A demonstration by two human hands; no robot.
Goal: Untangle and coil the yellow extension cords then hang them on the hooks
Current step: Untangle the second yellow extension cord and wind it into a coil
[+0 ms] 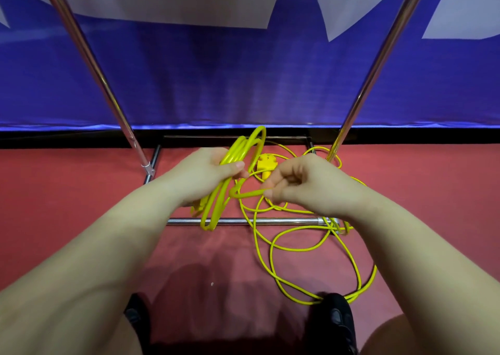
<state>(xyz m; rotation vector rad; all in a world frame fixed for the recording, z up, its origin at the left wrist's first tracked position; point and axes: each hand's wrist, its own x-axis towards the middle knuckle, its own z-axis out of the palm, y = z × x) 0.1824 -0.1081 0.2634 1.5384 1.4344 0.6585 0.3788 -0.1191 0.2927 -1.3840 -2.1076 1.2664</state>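
Observation:
My left hand [201, 176] grips a small coil of yellow extension cord [243, 151], several loops standing upright through the palm and hanging down to the rack's front bar. My right hand [297, 182] pinches a further bend of the same cord [247, 193] just right of the coil. From there the loose yellow cord [273, 249] trails in tangled loops over the red floor to my right shoe. A yellow plug [266, 162] lies on the floor behind my hands. No hooks are in view.
A chrome rack stands in front of me: two slanted uprights [108, 89] [378, 65] and a low base bar [270, 221]. A blue and white banner [243, 70] hangs behind it. My black shoes [335, 316] are at the bottom on the red floor.

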